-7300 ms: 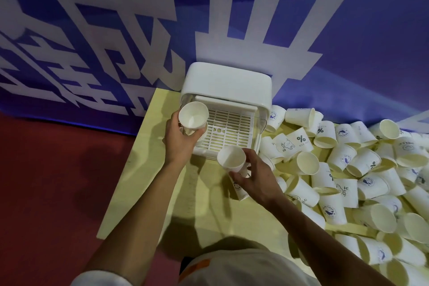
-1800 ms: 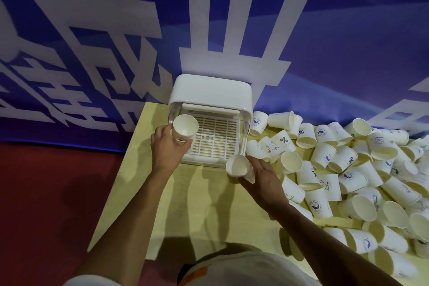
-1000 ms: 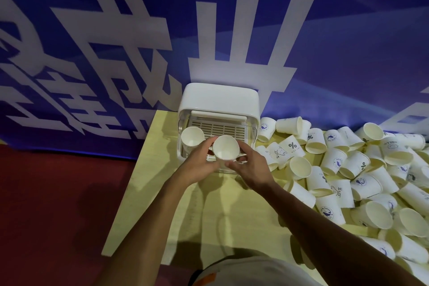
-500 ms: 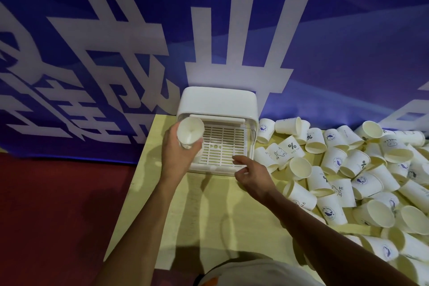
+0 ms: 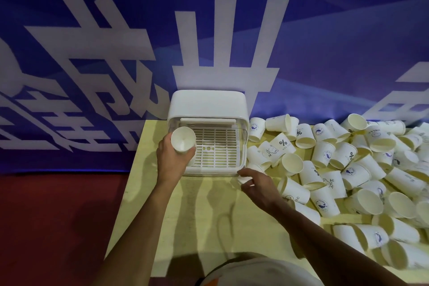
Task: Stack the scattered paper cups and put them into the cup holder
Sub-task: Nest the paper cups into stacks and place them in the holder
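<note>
The white cup holder (image 5: 208,105) stands at the table's back edge, its slotted tray (image 5: 217,149) bare. My left hand (image 5: 171,162) grips a stack of white paper cups (image 5: 183,140), mouth up, over the tray's left side. My right hand (image 5: 257,187) is at the holder's front right corner. Its thumb and fingers curl round a paper cup (image 5: 245,180) lying at the near edge of the scattered cups (image 5: 336,165); the hand hides most of that cup.
The pale yellow table (image 5: 204,220) has its left edge near my left arm, with red floor (image 5: 58,227) beyond. Several loose cups cover the table's whole right side. A blue banner (image 5: 325,42) with white characters rises right behind the holder.
The cup from my right hand went into the left hand's stack. My right hand then moved right and closed round a cup by the holder's corner. The left hand has barely moved.
</note>
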A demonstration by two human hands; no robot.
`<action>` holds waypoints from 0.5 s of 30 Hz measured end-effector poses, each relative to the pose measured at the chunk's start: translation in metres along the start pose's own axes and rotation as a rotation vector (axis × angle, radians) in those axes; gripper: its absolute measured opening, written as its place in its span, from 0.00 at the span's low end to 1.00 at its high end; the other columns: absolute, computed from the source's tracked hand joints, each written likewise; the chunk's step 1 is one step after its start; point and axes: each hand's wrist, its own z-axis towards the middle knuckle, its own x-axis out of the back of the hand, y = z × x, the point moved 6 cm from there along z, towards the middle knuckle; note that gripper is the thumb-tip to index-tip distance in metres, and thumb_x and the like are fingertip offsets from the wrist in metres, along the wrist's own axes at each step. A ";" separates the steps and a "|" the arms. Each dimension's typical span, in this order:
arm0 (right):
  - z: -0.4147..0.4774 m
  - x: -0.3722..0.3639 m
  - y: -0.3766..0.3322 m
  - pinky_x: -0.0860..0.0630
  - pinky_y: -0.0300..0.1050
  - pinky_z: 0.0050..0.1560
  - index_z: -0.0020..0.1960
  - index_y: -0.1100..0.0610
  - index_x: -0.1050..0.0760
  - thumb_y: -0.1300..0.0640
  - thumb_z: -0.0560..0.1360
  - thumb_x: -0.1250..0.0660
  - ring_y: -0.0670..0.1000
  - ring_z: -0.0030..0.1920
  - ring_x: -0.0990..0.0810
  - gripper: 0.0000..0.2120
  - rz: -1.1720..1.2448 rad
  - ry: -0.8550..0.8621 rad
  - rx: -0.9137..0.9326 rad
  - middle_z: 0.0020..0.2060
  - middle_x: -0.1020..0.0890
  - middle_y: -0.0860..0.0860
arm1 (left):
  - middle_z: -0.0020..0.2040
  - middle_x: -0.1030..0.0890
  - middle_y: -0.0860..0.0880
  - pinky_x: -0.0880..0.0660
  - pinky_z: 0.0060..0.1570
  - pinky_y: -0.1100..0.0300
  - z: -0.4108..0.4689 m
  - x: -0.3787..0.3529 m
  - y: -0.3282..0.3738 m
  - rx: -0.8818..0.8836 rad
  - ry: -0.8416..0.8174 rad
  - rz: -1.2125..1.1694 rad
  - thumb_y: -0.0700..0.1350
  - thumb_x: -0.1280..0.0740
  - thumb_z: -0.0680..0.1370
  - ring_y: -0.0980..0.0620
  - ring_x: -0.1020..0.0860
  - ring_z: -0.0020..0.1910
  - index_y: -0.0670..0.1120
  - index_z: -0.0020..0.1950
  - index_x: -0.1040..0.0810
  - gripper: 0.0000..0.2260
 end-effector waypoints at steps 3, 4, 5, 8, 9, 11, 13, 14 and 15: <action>-0.004 0.000 0.003 0.28 0.31 0.48 0.63 0.51 0.22 0.62 0.72 0.33 0.43 0.48 0.19 0.20 0.005 0.012 -0.012 0.54 0.19 0.44 | 0.69 0.30 0.47 0.28 0.65 0.46 0.000 0.001 -0.001 0.004 -0.013 0.005 0.52 0.21 0.69 0.45 0.29 0.67 0.49 0.72 0.33 0.36; -0.007 -0.001 0.004 0.28 0.31 0.49 0.63 0.50 0.22 0.62 0.72 0.33 0.43 0.48 0.19 0.21 0.013 0.016 -0.017 0.55 0.19 0.44 | 0.69 0.31 0.47 0.29 0.66 0.47 0.000 0.001 0.000 0.004 -0.019 0.014 0.52 0.22 0.69 0.44 0.30 0.67 0.48 0.73 0.34 0.36; -0.010 -0.001 0.005 0.27 0.33 0.50 0.63 0.50 0.22 0.62 0.72 0.33 0.44 0.49 0.19 0.21 0.016 0.020 -0.022 0.56 0.19 0.44 | 0.70 0.32 0.46 0.30 0.66 0.50 -0.001 0.001 0.001 0.005 -0.022 0.023 0.51 0.22 0.70 0.45 0.30 0.68 0.47 0.73 0.34 0.36; -0.020 -0.006 0.007 0.24 0.41 0.55 0.64 0.50 0.22 0.63 0.72 0.33 0.45 0.48 0.19 0.21 0.035 0.029 -0.039 0.55 0.19 0.44 | 0.70 0.33 0.45 0.33 0.61 0.57 -0.010 0.005 0.006 -0.005 -0.002 0.036 0.49 0.23 0.71 0.45 0.32 0.69 0.46 0.73 0.34 0.34; -0.023 -0.007 0.008 0.23 0.42 0.55 0.64 0.50 0.23 0.62 0.72 0.33 0.45 0.48 0.19 0.21 0.038 0.029 -0.051 0.55 0.19 0.44 | 0.70 0.33 0.46 0.33 0.60 0.57 -0.013 0.005 0.007 -0.017 0.006 0.037 0.49 0.23 0.72 0.46 0.32 0.69 0.46 0.72 0.33 0.33; -0.027 -0.009 0.013 0.23 0.43 0.56 0.64 0.48 0.23 0.60 0.72 0.34 0.44 0.49 0.19 0.21 0.049 0.027 -0.085 0.56 0.19 0.43 | 0.68 0.32 0.47 0.30 0.60 0.56 -0.021 0.003 0.010 -0.049 0.009 0.029 0.49 0.23 0.72 0.46 0.30 0.66 0.47 0.71 0.32 0.31; -0.033 -0.010 0.019 0.23 0.40 0.53 0.65 0.48 0.24 0.59 0.72 0.34 0.40 0.47 0.19 0.22 0.071 0.016 -0.122 0.56 0.19 0.43 | 0.65 0.30 0.49 0.27 0.57 0.57 -0.029 -0.007 0.013 -0.070 -0.025 0.004 0.49 0.23 0.72 0.49 0.26 0.60 0.48 0.70 0.32 0.30; -0.036 -0.009 0.022 0.24 0.35 0.50 0.66 0.48 0.24 0.58 0.72 0.34 0.38 0.46 0.19 0.22 0.075 0.014 -0.135 0.57 0.19 0.43 | 0.63 0.29 0.51 0.27 0.54 0.58 -0.032 -0.015 0.015 -0.077 -0.048 -0.014 0.49 0.23 0.72 0.50 0.25 0.57 0.48 0.70 0.32 0.30; -0.039 -0.006 0.022 0.27 0.30 0.47 0.66 0.48 0.24 0.58 0.72 0.34 0.37 0.46 0.19 0.22 0.073 0.015 -0.147 0.57 0.19 0.42 | 0.61 0.27 0.51 0.26 0.52 0.59 -0.036 -0.022 0.019 -0.087 -0.071 -0.033 0.48 0.23 0.72 0.51 0.24 0.55 0.48 0.69 0.31 0.29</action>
